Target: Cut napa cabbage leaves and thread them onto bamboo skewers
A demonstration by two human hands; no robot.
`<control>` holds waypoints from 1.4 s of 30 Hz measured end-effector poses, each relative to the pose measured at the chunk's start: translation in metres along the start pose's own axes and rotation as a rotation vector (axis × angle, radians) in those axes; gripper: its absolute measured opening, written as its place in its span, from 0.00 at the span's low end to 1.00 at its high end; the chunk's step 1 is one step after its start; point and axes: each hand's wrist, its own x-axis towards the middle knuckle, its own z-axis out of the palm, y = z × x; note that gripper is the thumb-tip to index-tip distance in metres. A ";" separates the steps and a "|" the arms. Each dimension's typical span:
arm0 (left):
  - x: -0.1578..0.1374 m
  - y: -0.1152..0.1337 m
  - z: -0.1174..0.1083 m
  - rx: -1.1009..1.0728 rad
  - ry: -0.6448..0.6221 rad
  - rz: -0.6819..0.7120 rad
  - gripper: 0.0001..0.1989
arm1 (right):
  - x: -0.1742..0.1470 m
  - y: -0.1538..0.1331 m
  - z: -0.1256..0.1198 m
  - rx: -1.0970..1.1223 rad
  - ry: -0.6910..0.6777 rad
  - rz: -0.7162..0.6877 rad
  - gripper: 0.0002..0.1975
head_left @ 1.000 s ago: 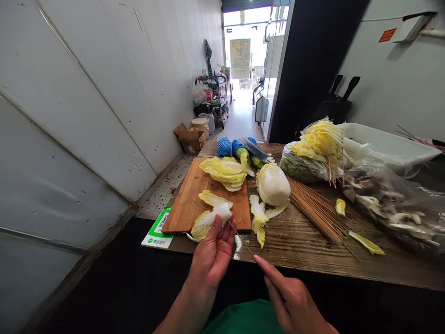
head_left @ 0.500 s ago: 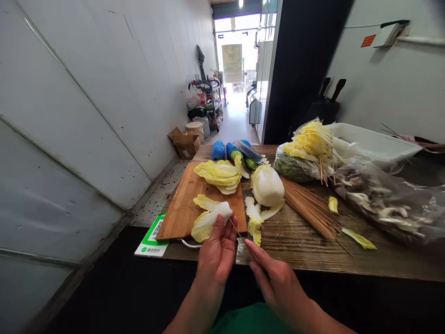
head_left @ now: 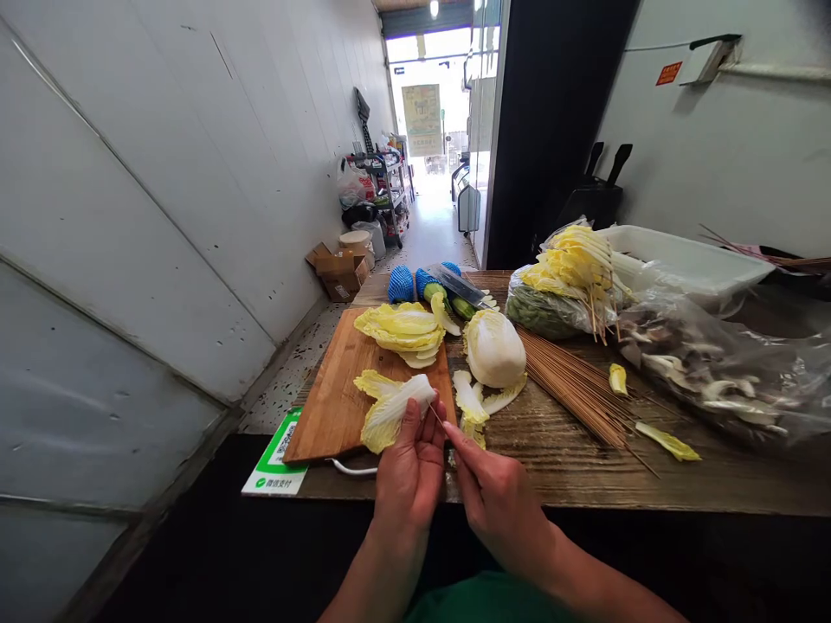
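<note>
My left hand (head_left: 412, 454) grips a napa cabbage leaf (head_left: 396, 411) near its thick white base, thumb on top and fingers beneath. A thin wooden skewer (head_left: 437, 416) is pinched in my right hand (head_left: 497, 480), its tip at the leaf's white base; whether it has pierced the leaf is hidden by the fingers. Both hands are over the near edge of the wooden cutting board (head_left: 325, 398). More loose cabbage leaves (head_left: 402, 329) are piled at the back of the board. To the right stands a partly peeled napa cabbage (head_left: 495, 350), with trimmed leaf pieces (head_left: 468, 398) beside it.
Many bare skewers (head_left: 571, 385) lie fanned on the wooden table (head_left: 538, 472). Behind them skewered leaves (head_left: 575, 260) rest on a bagged green vegetable. A bag of mushrooms (head_left: 727, 372) and a white tray (head_left: 694, 260) are at right. A knife (head_left: 460, 285) lies across blue-netted vegetables.
My right hand has moved in toward my left hand, bringing the skewer closer to the leaf's base, with less of its length showing. The camera view has shifted slightly.
</note>
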 end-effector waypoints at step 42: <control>-0.068 0.071 -0.027 1.148 -0.251 0.233 0.14 | 0.003 0.006 -0.080 0.622 -0.461 0.406 0.19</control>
